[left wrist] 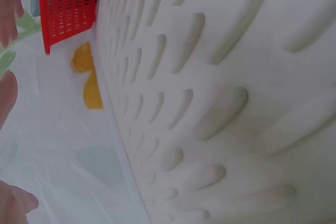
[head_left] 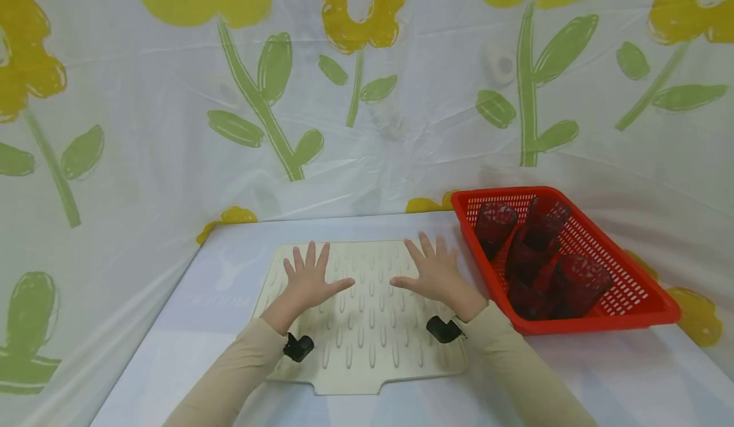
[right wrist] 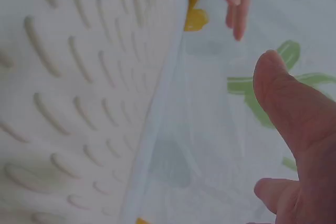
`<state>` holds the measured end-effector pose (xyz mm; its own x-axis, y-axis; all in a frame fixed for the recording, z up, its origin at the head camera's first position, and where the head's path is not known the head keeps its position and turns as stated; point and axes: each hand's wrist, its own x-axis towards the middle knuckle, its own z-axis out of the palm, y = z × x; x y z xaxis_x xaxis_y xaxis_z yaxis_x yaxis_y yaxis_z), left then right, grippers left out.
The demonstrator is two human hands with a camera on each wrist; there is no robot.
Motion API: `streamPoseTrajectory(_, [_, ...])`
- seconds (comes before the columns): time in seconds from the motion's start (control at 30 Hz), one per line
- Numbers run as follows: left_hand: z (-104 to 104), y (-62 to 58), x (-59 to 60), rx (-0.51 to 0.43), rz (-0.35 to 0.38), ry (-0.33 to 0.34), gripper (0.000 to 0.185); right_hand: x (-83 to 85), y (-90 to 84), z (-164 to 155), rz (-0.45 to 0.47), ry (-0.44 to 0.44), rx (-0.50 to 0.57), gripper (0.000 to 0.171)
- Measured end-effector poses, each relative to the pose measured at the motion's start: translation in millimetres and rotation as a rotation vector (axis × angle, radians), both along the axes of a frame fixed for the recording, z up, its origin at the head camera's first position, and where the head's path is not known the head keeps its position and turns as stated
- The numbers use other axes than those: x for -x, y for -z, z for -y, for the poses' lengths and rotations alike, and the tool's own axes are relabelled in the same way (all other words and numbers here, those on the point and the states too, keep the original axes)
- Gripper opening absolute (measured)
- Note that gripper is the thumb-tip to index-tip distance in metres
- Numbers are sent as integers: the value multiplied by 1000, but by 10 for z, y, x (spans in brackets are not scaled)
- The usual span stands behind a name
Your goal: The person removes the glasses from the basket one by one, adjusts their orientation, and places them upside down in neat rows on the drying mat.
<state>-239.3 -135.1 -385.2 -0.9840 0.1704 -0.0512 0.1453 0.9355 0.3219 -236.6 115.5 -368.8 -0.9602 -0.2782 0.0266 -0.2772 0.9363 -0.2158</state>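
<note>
A cream draining board (head_left: pixel 371 350) with raised oblong ridges lies flat on the table, its short spout toward me. My left hand (head_left: pixel 309 283) is held over its left half, fingers spread and thumb pointing inward. Over the right half is my right hand (head_left: pixel 438 277), likewise spread, with its thumb toward the left one. Both hands hold nothing, and the wrist views show them apart from the board. To the right of my right hand stands a red plastic basket (head_left: pixel 636 322) containing several dark red glasses (head_left: pixel 582 280), some overlapping one another.
The white table (head_left: pixel 212 312) shows on both sides of the board. Behind it hangs a white flower-printed cloth (head_left: pixel 172 95), which also runs down the left and right sides. A small black wrist camera (head_left: pixel 299 348) sits at my left wrist, another at my right.
</note>
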Motion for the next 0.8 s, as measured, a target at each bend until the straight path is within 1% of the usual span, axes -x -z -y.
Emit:
streamPoseTrajectory(0.13, [-24,-88,-53,-51,-8,46,97,-91,-207,30,-10,-44,32,87])
streamPoseTrajectory(0.2, [-46,-146,-103,-104,-26,79,97,-119,-334,1,-20,-68,53,86])
streamPoseTrajectory(0.3, [-84,-227,-185,-182,-59,128,100,-142,-537,-113,-17,-95,104,85])
streamPoseTrajectory(0.37, [-108,-271,-227,-215,-76,152,99,-141,-668,-230,-15,-107,141,85])
streamPoseTrajectory(0.43, [-128,-300,-248,-224,-79,163,97,-137,-782,-356,-14,-111,168,84])
streamPoseTrajectory(0.5, [-145,-327,-267,-223,-80,170,94,-147,-889,-480,-15,-107,173,83])
streamPoseTrajectory(0.63, [-170,-340,-281,-222,-116,193,91,-179,-1054,-730,-9,-81,180,82])
streamPoseTrajectory(0.8, [-185,-334,-299,-256,-144,209,90,-225,-1162,-1016,-16,-58,178,85])
